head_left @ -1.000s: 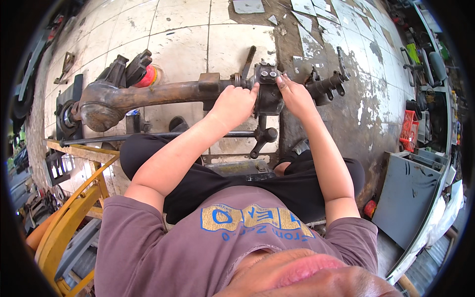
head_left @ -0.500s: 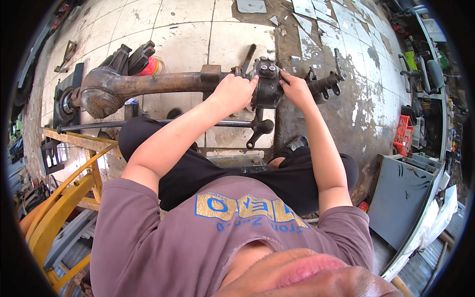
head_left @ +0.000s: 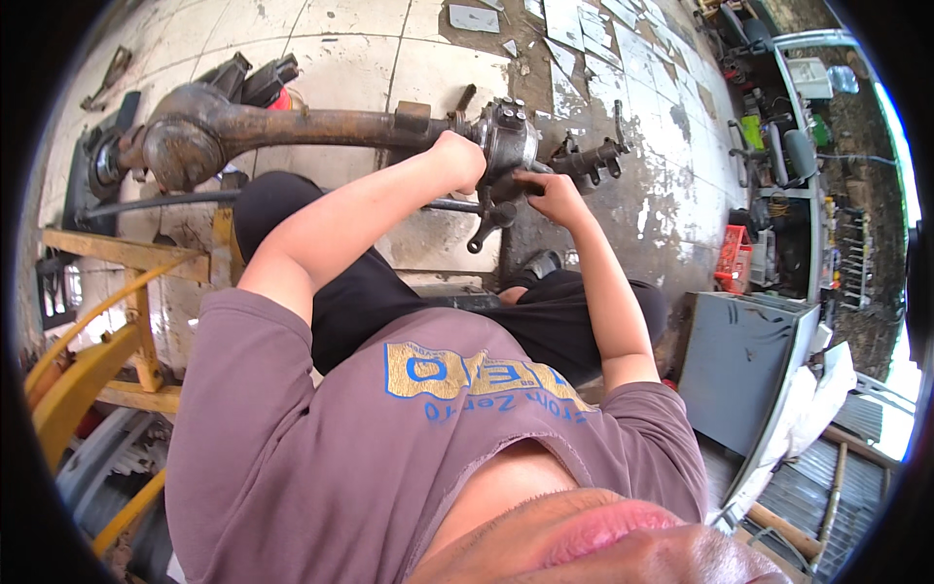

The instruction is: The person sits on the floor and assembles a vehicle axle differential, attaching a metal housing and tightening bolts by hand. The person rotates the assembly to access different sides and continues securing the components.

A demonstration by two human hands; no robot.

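Note:
A rusty axle housing (head_left: 321, 128) lies across the floor in front of my legs, its round differential bulge at the left. At its right end sits a dark steering knuckle (head_left: 508, 146) with bolts on top and a shiny curved face. My left hand (head_left: 459, 161) is curled closed against the knuckle's near left side; its fingertips are hidden. My right hand (head_left: 556, 200) is closed at the knuckle's lower right, fingers pressed on its underside. Below hangs a steering arm (head_left: 491, 224), beside the long tie rod (head_left: 161, 202).
A dark cylindrical part with lugs (head_left: 593, 161) lies right of the knuckle. Yellow frame (head_left: 126, 255) stands at my left. A grey cabinet (head_left: 735, 375) and a red crate (head_left: 733, 255) stand at the right. Broken tiles (head_left: 564, 29) lie at the far side.
My right hand has moved from the knuckle's upper right down to its underside. My left hand has shifted lower, its index finger now hidden. The knuckle looks turned, with its shiny face showing.

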